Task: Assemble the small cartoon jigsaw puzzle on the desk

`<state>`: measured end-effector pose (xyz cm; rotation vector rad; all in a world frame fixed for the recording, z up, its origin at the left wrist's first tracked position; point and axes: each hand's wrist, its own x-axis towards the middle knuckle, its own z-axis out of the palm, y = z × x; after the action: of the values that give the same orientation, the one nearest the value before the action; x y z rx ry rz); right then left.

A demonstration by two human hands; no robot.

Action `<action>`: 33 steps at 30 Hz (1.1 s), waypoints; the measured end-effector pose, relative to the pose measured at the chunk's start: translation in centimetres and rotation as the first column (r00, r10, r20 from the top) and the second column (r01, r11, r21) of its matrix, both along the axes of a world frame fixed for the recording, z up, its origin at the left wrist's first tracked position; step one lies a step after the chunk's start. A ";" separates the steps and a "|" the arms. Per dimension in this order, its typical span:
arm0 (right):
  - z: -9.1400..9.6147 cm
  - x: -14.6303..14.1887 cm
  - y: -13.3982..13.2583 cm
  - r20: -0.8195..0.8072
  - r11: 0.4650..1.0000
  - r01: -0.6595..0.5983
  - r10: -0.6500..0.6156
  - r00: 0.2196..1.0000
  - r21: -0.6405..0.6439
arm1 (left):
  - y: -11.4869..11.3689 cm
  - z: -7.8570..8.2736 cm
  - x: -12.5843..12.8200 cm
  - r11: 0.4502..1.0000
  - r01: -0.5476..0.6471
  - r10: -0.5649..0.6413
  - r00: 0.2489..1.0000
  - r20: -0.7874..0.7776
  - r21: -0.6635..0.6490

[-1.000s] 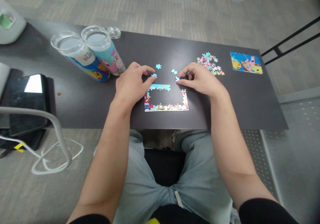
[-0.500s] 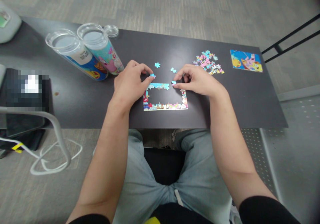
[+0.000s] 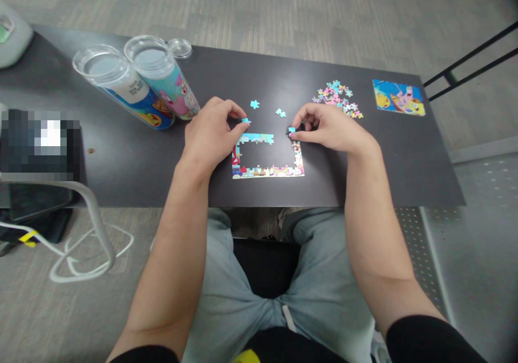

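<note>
Pinching a blue piece [image 3: 245,121] between thumb and finger, the left hand [image 3: 217,130] has its grip nearly closed near the puzzle border [image 3: 267,172] on the worktop [image 3: 259,194]. The right hand [image 3: 326,127] likewise pinches a second piece [image 3: 292,130] at the border's gapped upper-right corner. Both look light, thin and stiff — probably best held by opposite edges, sparing the bendable tabs.
</note>
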<state>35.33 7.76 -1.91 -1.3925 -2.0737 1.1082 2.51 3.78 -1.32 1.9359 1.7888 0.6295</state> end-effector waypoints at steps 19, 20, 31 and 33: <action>0.4 0.8 -0.5 -0.123 0.994 -0.018 0.005 0.992 -0.105 | 0.4 -0.3 -0.3 1.000 -0.009 0.009 1.000 0.012 -0.001; 0.4 0.8 -0.5 -0.128 0.995 -0.019 0.006 0.992 -0.099 | 0.4 -0.3 -0.3 1.000 -0.007 0.007 1.000 0.015 -0.003; -0.2 0.7 -0.6 -0.056 0.999 0.010 -0.013 0.998 -0.048 | 0.4 -0.4 -0.4 1.000 -0.015 0.016 0.999 0.048 -0.023; -0.2 0.7 -0.6 -0.032 1.000 0.009 -0.010 0.999 -0.026 | 0.4 -0.4 -0.4 1.000 -0.014 0.015 0.999 0.043 -0.024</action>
<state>36.02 7.14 -2.13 -1.3867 -2.0353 1.1498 2.13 4.21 -1.73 1.8821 1.7773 0.6470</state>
